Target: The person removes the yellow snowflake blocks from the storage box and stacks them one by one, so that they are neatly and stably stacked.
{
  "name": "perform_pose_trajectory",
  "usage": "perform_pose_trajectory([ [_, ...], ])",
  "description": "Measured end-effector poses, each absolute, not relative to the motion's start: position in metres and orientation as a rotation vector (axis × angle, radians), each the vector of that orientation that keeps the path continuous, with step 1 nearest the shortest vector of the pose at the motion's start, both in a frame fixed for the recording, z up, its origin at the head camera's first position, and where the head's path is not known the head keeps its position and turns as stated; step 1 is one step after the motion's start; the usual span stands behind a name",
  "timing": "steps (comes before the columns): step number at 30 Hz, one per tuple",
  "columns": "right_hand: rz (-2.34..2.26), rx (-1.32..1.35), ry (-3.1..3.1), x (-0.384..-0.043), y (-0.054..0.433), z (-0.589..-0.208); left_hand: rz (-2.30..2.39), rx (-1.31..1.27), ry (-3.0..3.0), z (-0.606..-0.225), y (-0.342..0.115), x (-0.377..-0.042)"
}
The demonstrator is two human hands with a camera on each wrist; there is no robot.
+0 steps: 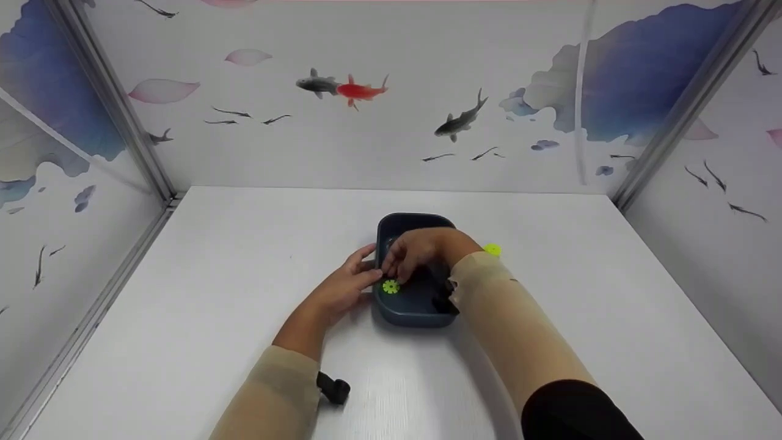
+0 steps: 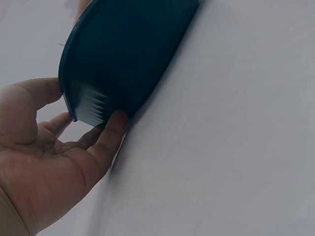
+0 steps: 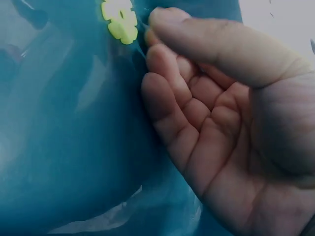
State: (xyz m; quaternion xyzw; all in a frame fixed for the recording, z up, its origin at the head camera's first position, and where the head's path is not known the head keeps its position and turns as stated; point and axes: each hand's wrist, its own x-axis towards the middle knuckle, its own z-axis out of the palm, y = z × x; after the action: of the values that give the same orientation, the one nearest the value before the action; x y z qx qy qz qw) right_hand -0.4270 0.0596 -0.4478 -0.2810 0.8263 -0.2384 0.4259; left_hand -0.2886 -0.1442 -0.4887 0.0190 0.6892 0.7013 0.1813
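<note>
A dark blue box with rounded corners sits on the table. Inside it, near the left wall, lies a yellow-green notched disc, flower-like in the right wrist view. My right hand reaches into the box from the right, its fingers loosely bent. Their tips are close beside the disc, and no object shows between them. At the box's left side, my left hand touches the outer wall with its fingertips, the thumb at the rim. In the left wrist view these fingers rest against the wall.
Another yellow-green piece lies on the white table to the right of the box, partly covered by the right forearm. Patterned panels stand at the back and sides. Each wrist carries a small black camera.
</note>
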Motion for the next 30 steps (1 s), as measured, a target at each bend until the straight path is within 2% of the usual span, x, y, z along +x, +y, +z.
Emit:
perform_pose_trajectory([
  [15, -0.274, -0.698, 2.279, -0.415, 0.047, -0.442, 1.988, 0.045, 1.940, -0.488, -0.143, -0.289],
  [30, -0.543, -0.794, 2.237, -0.419, 0.057, -0.450, 1.996, 0.056, 1.939, -0.490, -0.144, -0.290],
])
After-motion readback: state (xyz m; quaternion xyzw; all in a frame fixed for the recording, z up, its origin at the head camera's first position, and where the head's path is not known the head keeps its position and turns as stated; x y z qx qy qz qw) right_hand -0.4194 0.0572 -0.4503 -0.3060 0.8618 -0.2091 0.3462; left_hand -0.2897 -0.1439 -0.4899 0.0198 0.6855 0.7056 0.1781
